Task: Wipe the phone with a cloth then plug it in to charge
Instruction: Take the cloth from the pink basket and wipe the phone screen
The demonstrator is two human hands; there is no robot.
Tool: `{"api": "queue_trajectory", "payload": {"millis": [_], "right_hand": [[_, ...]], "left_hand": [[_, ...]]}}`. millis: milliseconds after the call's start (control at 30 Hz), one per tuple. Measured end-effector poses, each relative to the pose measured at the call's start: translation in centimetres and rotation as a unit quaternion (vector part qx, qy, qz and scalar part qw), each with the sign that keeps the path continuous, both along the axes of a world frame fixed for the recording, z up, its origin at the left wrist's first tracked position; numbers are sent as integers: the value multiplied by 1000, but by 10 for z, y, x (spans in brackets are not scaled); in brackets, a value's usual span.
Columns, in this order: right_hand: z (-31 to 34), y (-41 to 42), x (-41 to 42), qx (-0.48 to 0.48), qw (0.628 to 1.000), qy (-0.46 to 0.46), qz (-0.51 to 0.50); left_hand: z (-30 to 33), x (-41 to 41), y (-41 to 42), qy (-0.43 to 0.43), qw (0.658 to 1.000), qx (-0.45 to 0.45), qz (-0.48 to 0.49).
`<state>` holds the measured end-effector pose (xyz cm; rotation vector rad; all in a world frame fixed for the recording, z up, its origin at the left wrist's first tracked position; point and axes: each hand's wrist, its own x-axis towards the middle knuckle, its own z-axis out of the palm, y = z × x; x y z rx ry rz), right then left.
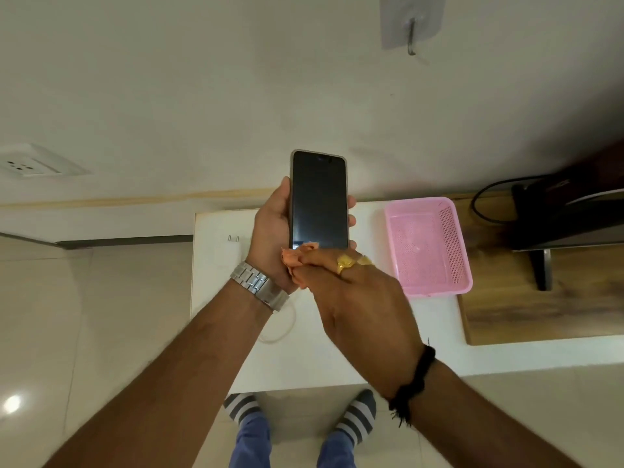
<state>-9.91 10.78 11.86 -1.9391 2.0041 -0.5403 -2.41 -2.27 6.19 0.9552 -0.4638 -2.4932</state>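
From the head camera, the left hand point(270, 231) held the phone point(319, 201) upright above the white counter point(337, 349), its thumb along one long edge and 3 fingertips point(352, 201) wrapped round the other, so the dark screen faced the person and lay free for wiping. The right hand point(358, 292) pressed an orange cloth point(297, 261) against the bottom edge of the screen, the cloth bunched under its curled fingers; it looked like the wiping step, with the charging not yet begun. On the counter behind the left wrist lay a white charger plug point(231, 246) with its 2 pins pointing toward the wall, and a pale cable point(280, 332) looped out below the wrist, seemingly laid ready for the second step. A wall socket point(32, 163) sat on the wall well apart to the left. A pink basket point(429, 244) stood on the counter just beside the hands, and a dark device with a black cord point(557, 214) rested on a wooden board point(540, 298) farther right.
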Motion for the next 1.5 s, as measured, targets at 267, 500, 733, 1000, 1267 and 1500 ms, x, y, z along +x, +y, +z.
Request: {"api": "queue_trajectory", "payload": {"millis": [267, 500, 733, 1000, 1267, 1500], "right_hand": [[20, -79, -42, -17, 992, -26, -122], [24, -37, -8, -12, 996, -36, -84], [27, -77, -24, 1, 992, -31, -119], [30, -75, -33, -8, 992, -14, -122], [22, -32, -14, 119, 993, -24, 1], [26, -72, -64, 29, 991, 13, -131]], "left_hand": [[-4, -12, 23, 64, 997, 43, 27], [-5, -4, 18, 56, 997, 44, 29], [-5, -5, 22, 80, 994, 56, 56], [-2, -4, 25, 71, 995, 61, 19], [7, 7, 11, 24, 998, 62, 9], [5, -2, 22, 17, 999, 39, -8]]}}
